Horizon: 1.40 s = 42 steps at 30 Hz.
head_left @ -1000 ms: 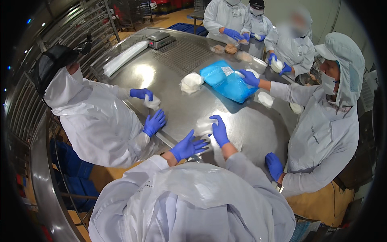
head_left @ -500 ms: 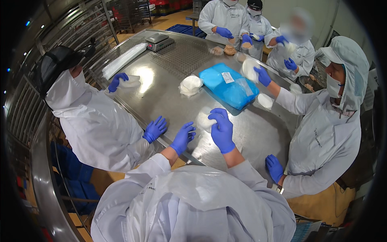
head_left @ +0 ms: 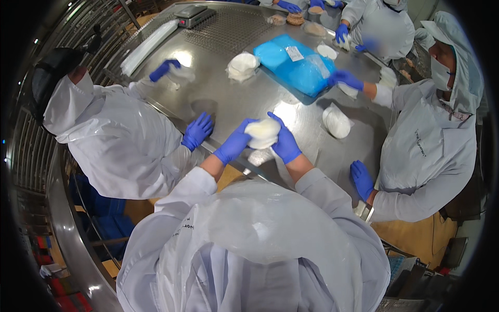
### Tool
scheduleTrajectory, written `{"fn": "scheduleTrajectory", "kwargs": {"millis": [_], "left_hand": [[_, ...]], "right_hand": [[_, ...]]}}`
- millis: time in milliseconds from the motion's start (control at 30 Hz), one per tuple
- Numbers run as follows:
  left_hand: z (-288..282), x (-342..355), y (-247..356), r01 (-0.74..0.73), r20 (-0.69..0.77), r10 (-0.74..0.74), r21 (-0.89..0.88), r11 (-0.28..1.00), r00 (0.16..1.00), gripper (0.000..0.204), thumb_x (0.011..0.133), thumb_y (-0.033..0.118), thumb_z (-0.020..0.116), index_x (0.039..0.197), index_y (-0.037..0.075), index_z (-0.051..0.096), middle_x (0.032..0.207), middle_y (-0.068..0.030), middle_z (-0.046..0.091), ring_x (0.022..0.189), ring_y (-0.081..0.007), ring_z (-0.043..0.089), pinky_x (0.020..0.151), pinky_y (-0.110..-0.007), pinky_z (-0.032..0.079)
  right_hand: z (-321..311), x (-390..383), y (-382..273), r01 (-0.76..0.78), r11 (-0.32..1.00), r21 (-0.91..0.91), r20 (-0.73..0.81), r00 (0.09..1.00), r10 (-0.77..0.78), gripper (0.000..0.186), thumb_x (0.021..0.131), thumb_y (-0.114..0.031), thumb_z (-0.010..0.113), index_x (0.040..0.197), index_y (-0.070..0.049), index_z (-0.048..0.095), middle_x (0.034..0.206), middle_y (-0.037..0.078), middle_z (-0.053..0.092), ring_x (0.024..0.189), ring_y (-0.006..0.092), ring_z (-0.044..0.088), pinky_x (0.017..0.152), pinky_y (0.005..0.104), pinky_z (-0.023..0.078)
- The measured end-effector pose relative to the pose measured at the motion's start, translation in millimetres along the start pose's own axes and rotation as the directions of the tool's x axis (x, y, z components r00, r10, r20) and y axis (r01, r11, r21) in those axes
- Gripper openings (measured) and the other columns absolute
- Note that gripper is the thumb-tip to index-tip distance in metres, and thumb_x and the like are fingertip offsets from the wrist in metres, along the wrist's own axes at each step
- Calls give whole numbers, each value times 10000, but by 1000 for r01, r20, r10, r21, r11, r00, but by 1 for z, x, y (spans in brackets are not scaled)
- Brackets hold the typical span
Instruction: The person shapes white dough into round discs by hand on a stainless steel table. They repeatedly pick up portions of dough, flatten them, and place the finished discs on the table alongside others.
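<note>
Both my blue-gloved hands meet over the near edge of the steel table. Between them is a stack of pale white round discs, slightly blurred. My left hand grips its left side, and my right hand is closed round its right side. Farther off, a loose white stack rests on the tabletop, left of a large blue plastic bag with a white label. To the right of my hands lies another stack of white discs in what looks like clear wrap.
The steel table has co-workers around it. One co-worker's gloved hand rests on the left edge, another's at the right. At the back stand a scale, wire mesh and a long white plastic bundle.
My left hand was open and apart; it has come to the white discs, which my right hand alone held. A wrapped stack now lies to the right. The view has tilted downward.
</note>
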<state>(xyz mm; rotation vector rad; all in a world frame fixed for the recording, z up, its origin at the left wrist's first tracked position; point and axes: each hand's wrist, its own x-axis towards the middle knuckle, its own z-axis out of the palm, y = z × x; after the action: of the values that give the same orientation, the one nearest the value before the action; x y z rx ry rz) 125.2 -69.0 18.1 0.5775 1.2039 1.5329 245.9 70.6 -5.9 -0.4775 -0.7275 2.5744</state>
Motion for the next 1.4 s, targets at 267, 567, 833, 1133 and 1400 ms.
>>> {"fn": "scheduleTrajectory", "kwargs": {"millis": [267, 567, 833, 1133, 1400], "left_hand": [[-17, 7, -27, 82, -332, -125, -140, 987, 935, 303, 924, 136, 513, 1224, 99, 512, 953, -23, 593, 755, -108, 551, 634, -245, 445], [11, -2, -15, 328, 182, -273, -547, 770, 945, 580, 934, 282, 567, 1426, 102, 318, 1296, -152, 521, 1163, -281, 556, 937, -397, 495], [-6, 17, -23, 77, -143, -100, -160, 984, 985, 403, 884, 153, 572, 1271, 71, 495, 1101, -56, 591, 920, -187, 616, 765, -304, 540], [-33, 27, -34, 85, -328, -207, -350, 933, 921, 256, 925, 232, 538, 1146, 118, 597, 902, -12, 602, 767, -139, 587, 660, -264, 480], [-47, 4, -41, 98, -321, -219, -354, 930, 921, 261, 932, 221, 548, 1170, 116, 574, 948, -21, 588, 822, -141, 573, 696, -267, 472]], "right_hand": [[-2, 5, -13, 459, -193, -867, 492, 732, -471, 222, 787, 11, 463, 925, -117, 581, 1161, 135, 544, 884, 369, 601, 736, 439, 497], [4, 7, -4, 60, 588, -806, -34, 988, -148, 573, 888, -84, 531, 1383, -61, 243, 1320, 184, 423, 1153, 292, 497, 851, 364, 522], [4, -9, -21, 298, 740, -603, 129, 952, -278, 632, 805, -82, 595, 1366, -61, 305, 1288, 172, 442, 1164, 286, 510, 943, 329, 462], [-69, 51, -18, 21, -110, -994, 47, 969, -243, 273, 832, -38, 414, 1033, -138, 570, 1094, 189, 574, 1045, 373, 567, 897, 421, 450], [29, 16, -37, 457, -42, -889, 412, 754, -512, 332, 809, 64, 417, 1047, -142, 523, 1066, 159, 519, 847, 370, 586, 733, 402, 463]]}}
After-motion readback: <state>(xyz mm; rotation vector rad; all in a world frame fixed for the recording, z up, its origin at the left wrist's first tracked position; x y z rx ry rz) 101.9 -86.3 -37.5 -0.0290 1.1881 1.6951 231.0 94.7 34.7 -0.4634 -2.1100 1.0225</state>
